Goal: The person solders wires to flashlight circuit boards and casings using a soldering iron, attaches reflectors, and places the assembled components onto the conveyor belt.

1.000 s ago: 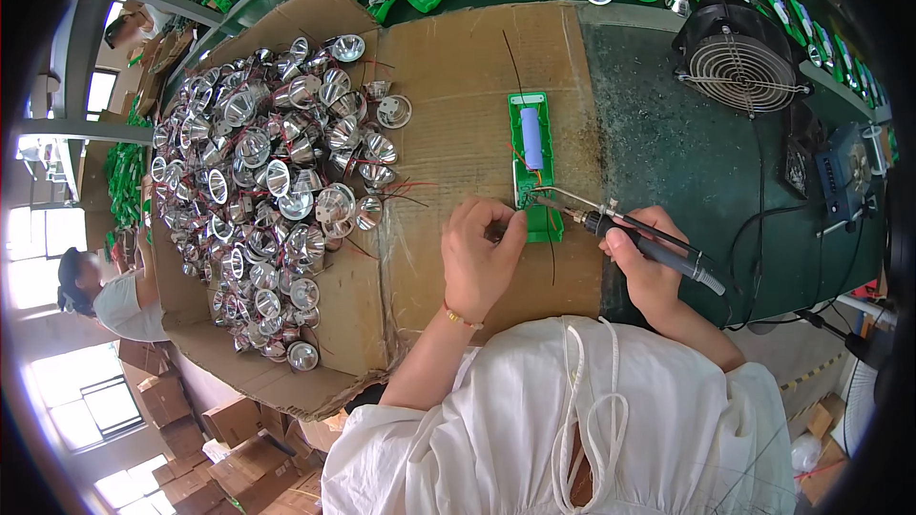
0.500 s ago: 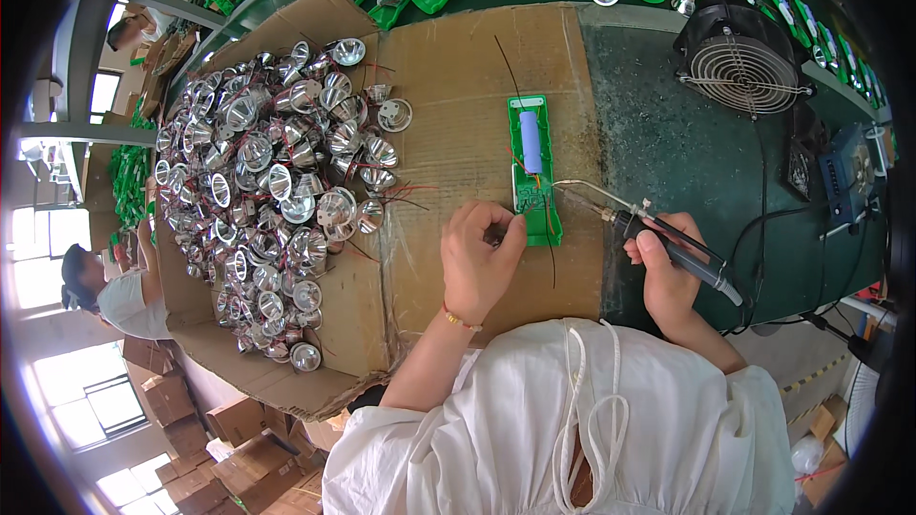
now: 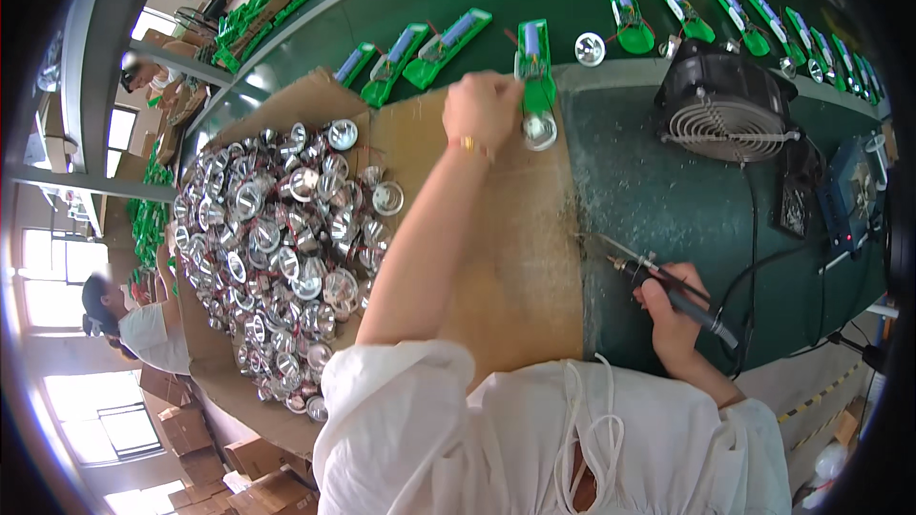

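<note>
My left hand (image 3: 482,107) is stretched far forward and grips a green circuit board (image 3: 537,84) with a round silver reflector cup (image 3: 539,131) hanging from it, at the far edge of the brown cardboard sheet (image 3: 520,257). My right hand (image 3: 671,310) stays near my body and holds a black soldering iron (image 3: 658,281), its tip pointing left over the dark green bench (image 3: 687,210). A big pile of silver reflector cups (image 3: 277,248) lies on the cardboard to the left.
A row of green circuit boards (image 3: 420,48) runs along the green conveyor at the back. A black fan (image 3: 725,110) stands at the right, with a small black station and cables (image 3: 844,205) beyond it. Another person (image 3: 143,324) sits at far left near stacked cartons.
My left hand has carried the green board with its silver cup from the middle of the cardboard forward to the far edge. My right hand has drawn the soldering iron back.
</note>
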`<state>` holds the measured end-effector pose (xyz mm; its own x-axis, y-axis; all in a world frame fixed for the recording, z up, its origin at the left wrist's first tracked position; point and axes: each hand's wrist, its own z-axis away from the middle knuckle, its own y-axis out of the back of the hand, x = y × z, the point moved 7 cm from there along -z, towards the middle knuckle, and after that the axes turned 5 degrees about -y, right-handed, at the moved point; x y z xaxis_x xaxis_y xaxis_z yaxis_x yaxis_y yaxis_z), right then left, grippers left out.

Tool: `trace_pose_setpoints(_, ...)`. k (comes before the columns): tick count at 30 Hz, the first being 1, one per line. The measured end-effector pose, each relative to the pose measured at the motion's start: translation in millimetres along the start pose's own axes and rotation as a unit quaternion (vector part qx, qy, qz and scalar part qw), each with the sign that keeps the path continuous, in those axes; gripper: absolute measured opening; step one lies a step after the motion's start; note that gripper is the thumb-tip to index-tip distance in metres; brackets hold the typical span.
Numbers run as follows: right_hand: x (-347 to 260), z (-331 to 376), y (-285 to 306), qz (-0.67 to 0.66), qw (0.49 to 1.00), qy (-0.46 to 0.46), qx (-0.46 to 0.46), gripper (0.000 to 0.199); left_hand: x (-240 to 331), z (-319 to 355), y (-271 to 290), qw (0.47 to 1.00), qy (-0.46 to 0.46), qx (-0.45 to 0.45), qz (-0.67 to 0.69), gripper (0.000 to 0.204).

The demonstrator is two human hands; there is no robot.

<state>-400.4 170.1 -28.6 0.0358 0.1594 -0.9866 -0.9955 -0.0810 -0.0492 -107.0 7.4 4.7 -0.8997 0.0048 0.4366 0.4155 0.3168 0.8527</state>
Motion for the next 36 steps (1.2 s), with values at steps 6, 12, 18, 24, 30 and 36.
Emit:
trace_pose_setpoints(6, 8, -6, 8, 0.011, 1.000, 0.023, 0.017, 0.014, -27, -86, 48, 0.979, 0.084, -0.055, -0.179, 0.057)
trace_pose_setpoints(12, 4, -11, -1, -0.021, 1.000, 0.013, -0.014, 0.014, -81, -76, 35, 0.952, 0.048, -0.192, -0.234, 0.046)
trace_pose_setpoints(18, 8, -7, 3, 0.031, 0.999, 0.006, 0.021, 0.017, -41, 0, 41, 0.984, 0.021, -0.094, -0.150, 0.039)
trace_pose_setpoints(24, 5, -10, 2, 0.024, 0.999, 0.003, 0.022, 0.017, 47, 144, 60, 0.995, 0.003, -0.022, -0.093, 0.043)
trace_pose_setpoints(30, 2, -5, 1, 0.024, 0.999, 0.016, 0.042, 0.018, 13, 158, 96, 0.980, 0.056, -0.016, -0.188, 0.038)
trace_pose_setpoints(36, 3, -4, -1, 0.009, 0.999, 0.019, 0.039, 0.018, -69, 93, 131, 0.890, 0.114, 0.040, -0.440, 0.021)
